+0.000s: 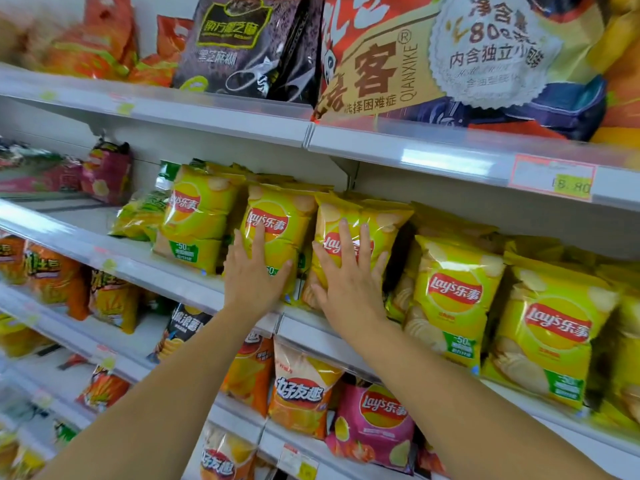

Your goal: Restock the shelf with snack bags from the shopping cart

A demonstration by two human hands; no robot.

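Yellow-green Lay's chip bags stand in a row on the middle shelf (pixel 187 285). My left hand (pixel 254 275) lies flat, fingers spread, against the front of one upright bag (pixel 280 216). My right hand (pixel 349 275) presses flat on the neighbouring bag (pixel 377 220) just to its right. Neither hand grips a bag; both palms rest on the fronts. Two more Lay's bags (pixel 453 296) (pixel 550 334) stand further right on the same shelf. The shopping cart is not in view.
The top shelf (pixel 214 116) carries a black sesame bag (pixel 242 46) and a large red-and-tan bag (pixel 415 53). A price tag (pixel 554 181) sits on its rail. Lower shelves hold orange (pixel 301 400) and pink (pixel 374 424) bags. Green bags (pixel 142 216) lie further left.
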